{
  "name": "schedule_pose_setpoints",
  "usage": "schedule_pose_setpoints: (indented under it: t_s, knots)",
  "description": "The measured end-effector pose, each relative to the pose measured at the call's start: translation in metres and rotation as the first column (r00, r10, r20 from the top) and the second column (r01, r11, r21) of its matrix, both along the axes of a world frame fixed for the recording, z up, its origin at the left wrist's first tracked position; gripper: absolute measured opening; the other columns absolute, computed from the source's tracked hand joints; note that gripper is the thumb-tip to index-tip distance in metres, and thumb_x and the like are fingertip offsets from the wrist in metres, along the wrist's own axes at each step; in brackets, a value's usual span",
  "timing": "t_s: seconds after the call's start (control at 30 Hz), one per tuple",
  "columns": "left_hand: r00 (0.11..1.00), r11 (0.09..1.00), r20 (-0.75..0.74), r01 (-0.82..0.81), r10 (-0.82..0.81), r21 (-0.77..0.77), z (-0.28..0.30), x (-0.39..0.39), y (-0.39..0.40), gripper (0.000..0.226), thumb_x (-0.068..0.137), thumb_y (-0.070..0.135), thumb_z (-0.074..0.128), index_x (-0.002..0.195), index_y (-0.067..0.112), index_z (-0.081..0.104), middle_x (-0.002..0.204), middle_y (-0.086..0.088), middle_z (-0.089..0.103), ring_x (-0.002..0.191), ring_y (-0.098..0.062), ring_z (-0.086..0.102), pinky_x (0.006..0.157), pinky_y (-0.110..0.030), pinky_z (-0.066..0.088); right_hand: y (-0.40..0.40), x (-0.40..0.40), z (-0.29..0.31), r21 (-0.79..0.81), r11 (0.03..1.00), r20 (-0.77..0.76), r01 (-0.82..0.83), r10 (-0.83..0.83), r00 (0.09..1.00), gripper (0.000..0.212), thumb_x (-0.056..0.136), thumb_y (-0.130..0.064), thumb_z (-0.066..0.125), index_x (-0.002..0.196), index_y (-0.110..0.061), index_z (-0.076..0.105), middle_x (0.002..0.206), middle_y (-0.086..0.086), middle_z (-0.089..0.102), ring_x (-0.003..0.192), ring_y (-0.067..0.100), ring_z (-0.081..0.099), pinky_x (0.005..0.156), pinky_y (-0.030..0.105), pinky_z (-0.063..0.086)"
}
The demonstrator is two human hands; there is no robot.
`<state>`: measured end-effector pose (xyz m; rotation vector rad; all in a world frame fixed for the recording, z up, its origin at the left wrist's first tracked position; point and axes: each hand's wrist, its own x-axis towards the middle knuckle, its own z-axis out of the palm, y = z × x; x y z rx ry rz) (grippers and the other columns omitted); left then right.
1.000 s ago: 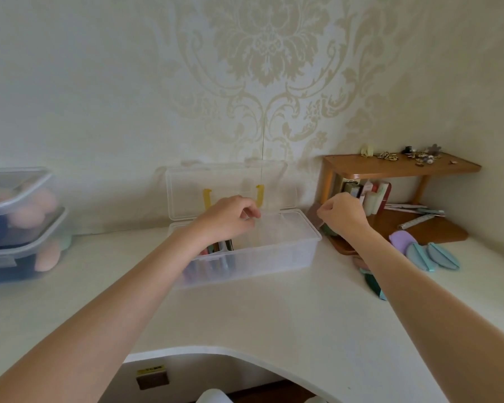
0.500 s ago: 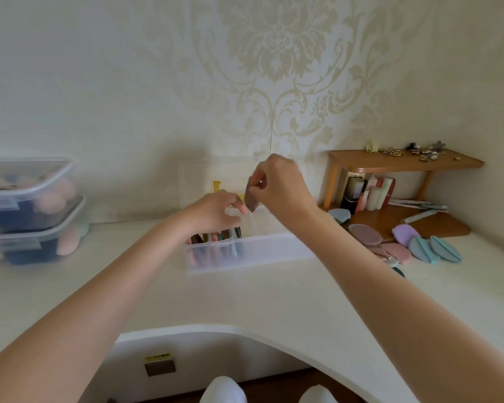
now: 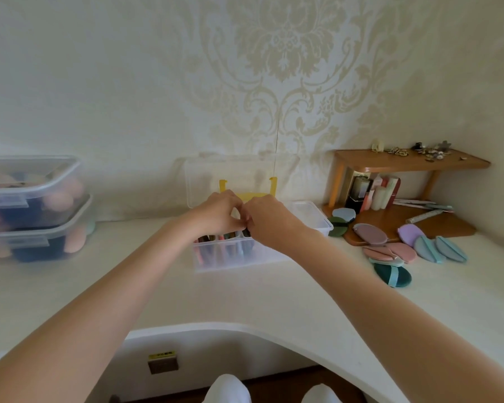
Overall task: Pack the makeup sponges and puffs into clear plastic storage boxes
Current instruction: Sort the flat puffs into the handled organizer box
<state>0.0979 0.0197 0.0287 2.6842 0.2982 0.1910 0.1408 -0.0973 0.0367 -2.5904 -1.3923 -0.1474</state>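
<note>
Over the open clear box, two hands (left, right) meet with fingers curled, their grasp hidden.

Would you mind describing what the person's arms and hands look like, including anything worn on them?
Both forearms are bare right up to the frame edge, with no sleeves in view. The left hand and right hand wear no gloves, and no watch, bracelet or ring shows on the visible sides. The nails cannot be made out.

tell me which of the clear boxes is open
The clear box under both hands, its lid raised against the wall; the two stacked boxes at left are lidded.
</note>
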Motion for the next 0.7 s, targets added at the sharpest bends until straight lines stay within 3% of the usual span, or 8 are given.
schedule_pose_setpoints:
  t_s: [0.03,0.1,0.2,0.3,0.4,0.5,0.6,0.7]
  knots:
    - [1.000,1.000,-0.004,0.001,-0.001,0.000,0.001,0.000,0.000,0.015,0.085,0.016,0.061,0.099,0.012,0.065,0.116,-0.003,0.049,0.113,-0.020,0.049,0.092,-0.027,0.041,0.000,0.000,-0.001,-0.009,1.000,0.013,-0.006,0.006,1.000,0.028,0.087,0.006,0.043,0.104,0.000,0.064,0.103,0.017,0.065,0.090,0.032,0.059,0.053,0.025,0.036]
    - [1.000,1.000,-0.011,0.000,0.000,0.004,0.002,0.000,-0.001,0.007,0.085,0.016,0.062,0.091,0.013,0.061,0.108,-0.002,0.048,0.108,-0.022,0.051,0.088,-0.028,0.040,0.001,0.001,-0.003,-0.006,1.000,0.028,-0.014,0.014,1.000,0.032,0.088,0.005,0.043,0.113,-0.003,0.061,0.109,0.015,0.065,0.105,0.032,0.056,0.071,0.031,0.046]
    - [1.000,1.000,-0.011,-0.006,0.007,0.008,0.005,0.000,-0.003,0.008,0.085,0.016,0.061,0.088,0.013,0.054,0.108,-0.004,0.053,0.106,-0.026,0.056,0.089,-0.034,0.044,0.002,0.005,-0.004,0.002,1.000,0.050,-0.024,0.024,0.998,0.040,0.089,0.001,0.043,0.126,-0.011,0.053,0.120,0.010,0.062,0.116,0.030,0.045,0.091,0.033,0.040]
    - [0.999,1.000,0.029,-0.016,0.017,-0.017,0.009,-0.001,-0.004,0.012,0.086,0.014,0.056,0.098,0.016,0.057,0.109,-0.001,0.055,0.104,-0.028,0.060,0.086,-0.033,0.046,-0.002,0.014,0.001,0.102,0.995,-0.015,-0.020,0.022,1.000,0.039,0.088,0.002,0.041,0.120,-0.013,0.058,0.116,0.009,0.064,0.111,0.029,0.051,0.089,0.033,0.042]
    - [0.994,0.998,0.102,-0.042,0.047,-0.053,0.012,0.003,-0.006,0.021,0.086,0.012,0.053,0.104,0.020,0.061,0.114,-0.003,0.053,0.102,-0.026,0.059,0.081,-0.033,0.047,-0.019,0.039,0.015,0.313,0.936,-0.143,0.161,-0.121,0.982,0.034,0.087,0.002,0.043,0.108,-0.013,0.065,0.108,0.009,0.066,0.094,0.024,0.061,0.084,0.034,0.051]
    - [0.990,0.996,0.138,-0.003,0.015,-0.086,0.013,0.010,-0.016,0.021,0.087,0.012,0.053,0.105,0.017,0.063,0.118,-0.002,0.056,0.111,-0.019,0.055,0.085,-0.026,0.042,-0.046,0.072,0.019,0.383,0.857,-0.117,0.345,-0.325,0.938,0.029,0.087,0.001,0.046,0.104,-0.013,0.066,0.108,0.012,0.065,0.096,0.026,0.063,0.086,0.038,0.054]
    - [0.992,0.995,0.122,0.041,-0.030,-0.088,0.010,0.018,-0.027,0.023,0.088,0.013,0.052,0.108,0.014,0.063,0.121,-0.002,0.057,0.114,-0.016,0.052,0.085,-0.021,0.035,-0.074,0.097,0.002,0.281,0.815,-0.102,0.507,-0.500,0.860,0.023,0.092,-0.005,0.048,0.109,-0.006,0.062,0.110,0.015,0.064,0.102,0.029,0.060,0.085,0.035,0.051]
    - [0.996,0.997,0.084,0.049,-0.043,-0.063,0.004,0.022,-0.032,0.023,0.088,0.014,0.053,0.108,0.015,0.063,0.121,-0.002,0.057,0.114,-0.016,0.052,0.083,-0.020,0.033,-0.093,0.105,-0.022,0.137,0.798,-0.180,0.587,-0.563,0.807,0.027,0.092,-0.020,0.056,0.112,-0.002,0.055,0.109,0.017,0.063,0.103,0.031,0.058,0.084,0.037,0.049]
